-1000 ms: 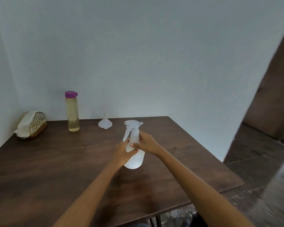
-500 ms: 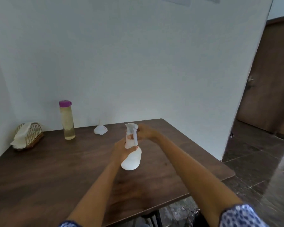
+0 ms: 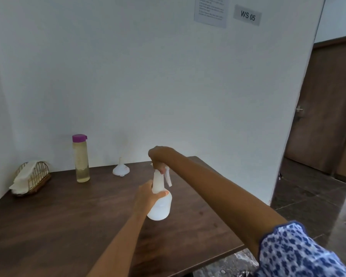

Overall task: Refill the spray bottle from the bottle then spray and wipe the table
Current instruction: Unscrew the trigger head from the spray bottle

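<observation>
A white translucent spray bottle (image 3: 161,206) stands on the dark wooden table (image 3: 58,226) near its middle. My left hand (image 3: 148,198) grips the bottle's neck and shoulder from the left. My right hand (image 3: 160,156) comes from above and grips the spray head, hiding most of it; the trigger hangs below my fingers. A tall clear bottle (image 3: 81,158) with a purple cap and yellowish liquid stands at the back left. A small white funnel (image 3: 120,170) sits upside down near the wall.
A wire basket (image 3: 35,179) holding a white cloth (image 3: 23,177) sits at the table's far left. The wall runs behind the table. The table's right edge drops to a dark tiled floor (image 3: 318,206), with a brown door (image 3: 328,116) beyond.
My right hand has risen from the bottle's neck to the top of the spray head. My left hand keeps its hold on the bottle. The camera has tilted upward.
</observation>
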